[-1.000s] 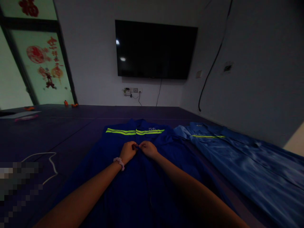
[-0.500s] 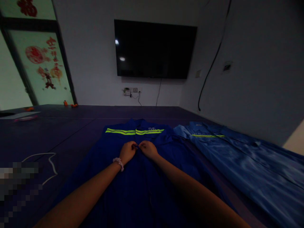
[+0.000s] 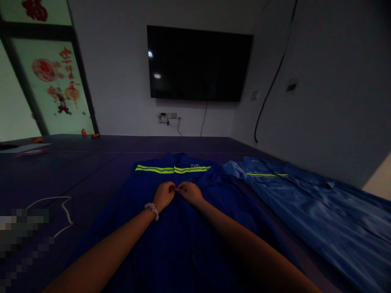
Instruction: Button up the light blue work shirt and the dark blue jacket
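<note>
head view, and we're right in on the fingertips: the bare left hand point(image 3: 165, 194) has its fingers curled in, thumb and forefinger nipped together, and the bare right hand point(image 3: 191, 193) matches it, the two pinches meeting at the front opening of a dark blue cloth jacket point(image 3: 171, 236). a small fold sits in that grip; too dark to tell whether there's a button or just cloth. a pale pink ruffled scrunchie point(image 3: 152, 211) rings the left wrist.

the jacket lies spread face-up on the dark purple floor point(image 3: 100, 162), collar toward the floor's far edge, a yellow-green and grey reflective band point(image 3: 192, 169) across its chest, just beyond the hands. over by the floor's right edge, a lighter blue, shiny cloth jacket point(image 3: 305, 215) lies flat, near the first one's sleeve. out to the left, a thin white cord point(image 3: 69, 213) loops on the floor. up at the far left corner, small orange objects point(image 3: 84, 132) sit below a frosted glass door point(image 3: 51, 118) with red decorations. and above the far edge, a wide black television point(image 3: 200, 63) hangs on the wall.
</note>
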`<state>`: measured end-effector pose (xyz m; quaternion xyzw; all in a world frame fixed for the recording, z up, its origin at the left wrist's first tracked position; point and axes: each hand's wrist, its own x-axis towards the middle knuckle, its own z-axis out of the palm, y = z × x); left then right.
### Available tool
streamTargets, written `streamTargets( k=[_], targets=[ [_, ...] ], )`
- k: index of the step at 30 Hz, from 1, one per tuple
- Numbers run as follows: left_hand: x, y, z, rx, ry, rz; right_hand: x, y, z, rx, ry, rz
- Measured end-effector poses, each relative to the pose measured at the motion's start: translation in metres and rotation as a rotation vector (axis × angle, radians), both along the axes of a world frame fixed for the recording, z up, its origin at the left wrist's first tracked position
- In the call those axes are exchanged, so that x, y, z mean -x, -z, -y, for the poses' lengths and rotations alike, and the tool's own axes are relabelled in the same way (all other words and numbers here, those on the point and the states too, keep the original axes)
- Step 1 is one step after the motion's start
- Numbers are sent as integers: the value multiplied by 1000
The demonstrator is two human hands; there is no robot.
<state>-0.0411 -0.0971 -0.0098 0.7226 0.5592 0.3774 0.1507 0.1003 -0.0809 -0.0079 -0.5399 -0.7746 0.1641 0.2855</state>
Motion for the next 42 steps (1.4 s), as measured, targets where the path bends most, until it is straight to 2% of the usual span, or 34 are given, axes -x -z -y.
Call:
streamTargets(
  k=[42],
  targets=[
    [1,3,-3,-13,14,-2,0,-1,1,-28,-13,46]
  ],
)
